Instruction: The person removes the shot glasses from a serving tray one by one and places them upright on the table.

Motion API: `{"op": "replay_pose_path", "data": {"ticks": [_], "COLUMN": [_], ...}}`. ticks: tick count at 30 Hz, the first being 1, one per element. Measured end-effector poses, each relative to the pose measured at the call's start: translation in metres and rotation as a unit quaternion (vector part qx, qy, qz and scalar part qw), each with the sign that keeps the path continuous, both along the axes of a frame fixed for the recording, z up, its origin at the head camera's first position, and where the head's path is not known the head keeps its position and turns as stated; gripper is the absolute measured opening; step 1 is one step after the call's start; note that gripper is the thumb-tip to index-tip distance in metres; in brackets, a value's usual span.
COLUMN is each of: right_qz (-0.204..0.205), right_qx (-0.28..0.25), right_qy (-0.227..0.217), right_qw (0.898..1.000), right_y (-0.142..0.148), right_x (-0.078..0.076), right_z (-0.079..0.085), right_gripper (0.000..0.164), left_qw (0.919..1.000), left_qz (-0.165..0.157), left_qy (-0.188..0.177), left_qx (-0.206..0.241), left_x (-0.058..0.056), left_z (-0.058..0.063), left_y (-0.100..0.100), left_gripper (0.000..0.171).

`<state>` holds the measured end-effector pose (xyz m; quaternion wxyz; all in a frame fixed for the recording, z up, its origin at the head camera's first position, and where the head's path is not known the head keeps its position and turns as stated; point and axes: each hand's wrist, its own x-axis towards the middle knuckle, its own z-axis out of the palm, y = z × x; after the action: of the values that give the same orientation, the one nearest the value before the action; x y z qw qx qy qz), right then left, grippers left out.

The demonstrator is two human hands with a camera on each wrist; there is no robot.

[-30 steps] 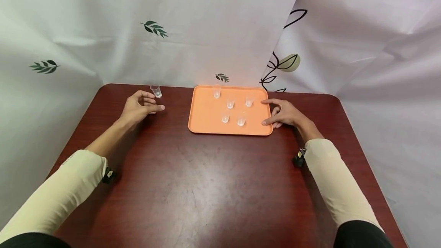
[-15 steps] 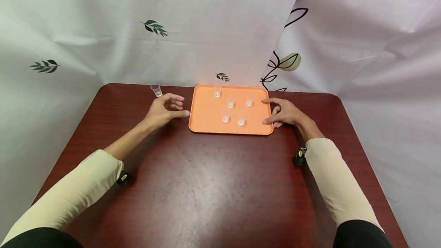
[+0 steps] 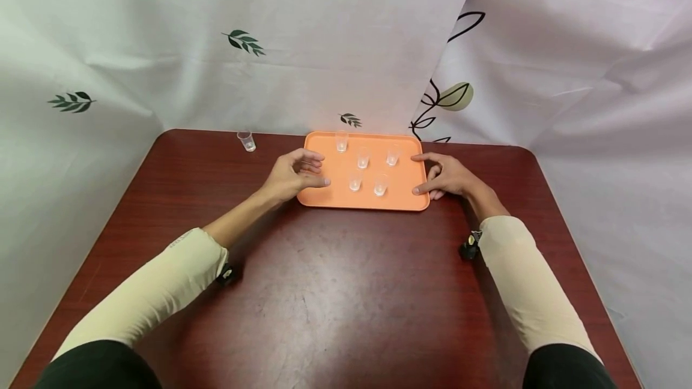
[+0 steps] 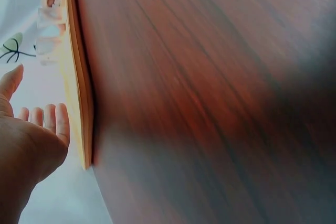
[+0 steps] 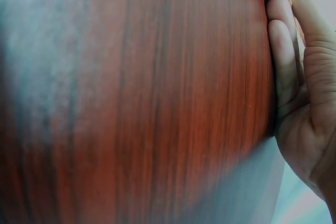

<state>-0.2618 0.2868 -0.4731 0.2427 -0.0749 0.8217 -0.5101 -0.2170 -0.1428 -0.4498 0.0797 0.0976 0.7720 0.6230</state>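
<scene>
An orange tray [image 3: 324,198] lies near the table's far edge and carries several small clear cups, among them a front cup [image 3: 381,186] and a back-left cup [image 3: 342,141]. My left hand [image 3: 294,177] reaches over the tray's left end, thumb and fingers spread apart with nothing between them. In the left wrist view the palm of that left hand [image 4: 39,135] faces the tray's side. My right hand [image 3: 446,176] grips the tray's right edge, thumb and forefinger on top. The right wrist view shows other fingers [image 5: 283,51] folded against the rim. Another clear cup [image 3: 247,141] stands alone at the back left.
The dark red wooden table [image 3: 324,293] runs up to a white patterned curtain [image 3: 303,47] behind the tray. Dark wrist cameras, such as the right one [image 3: 469,247], sit at both cuffs.
My left hand has moved right, away from beside the lone cup, across the table to over the tray's left end. The right hand and the tray have stayed in place.
</scene>
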Motion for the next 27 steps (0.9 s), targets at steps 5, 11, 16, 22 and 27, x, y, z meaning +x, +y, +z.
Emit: {"op": "replay_pose_path", "data": {"ticks": [5,11,16,22,27], "right_qz": [0.000,0.001,-0.003,-0.005,-0.009], "right_qx": [-0.002,0.002,0.000,0.004,-0.001], "right_qy": [-0.003,-0.003,-0.001,0.004,0.006], "right_qw": [1.000,1.000,1.000,1.000,1.000], "right_y": [0.000,0.000,0.001,0.001,0.000], "right_x": [-0.001,-0.001,-0.001,-0.001,0.000], "right_z": [0.000,-0.001,-0.001,-0.001,-0.001], "right_gripper": [0.096,0.095,0.094,0.094,0.094], "left_qw": [0.9999,0.9998,0.9992,0.9981,0.9981], "left_qz": [-0.014,-0.020,-0.031,-0.045,-0.048], "left_qy": [-0.003,-0.008,-0.024,-0.041,-0.036], "left_qx": [0.003,0.001,-0.003,-0.014,-0.016], "left_x": [-0.002,-0.006,-0.008,-0.006,-0.004], "left_z": [-0.002,-0.006,-0.008,-0.013,-0.015], "left_y": [0.016,0.031,0.043,0.055,0.063], "left_gripper": [0.063,0.062,0.065,0.063,0.054]}}
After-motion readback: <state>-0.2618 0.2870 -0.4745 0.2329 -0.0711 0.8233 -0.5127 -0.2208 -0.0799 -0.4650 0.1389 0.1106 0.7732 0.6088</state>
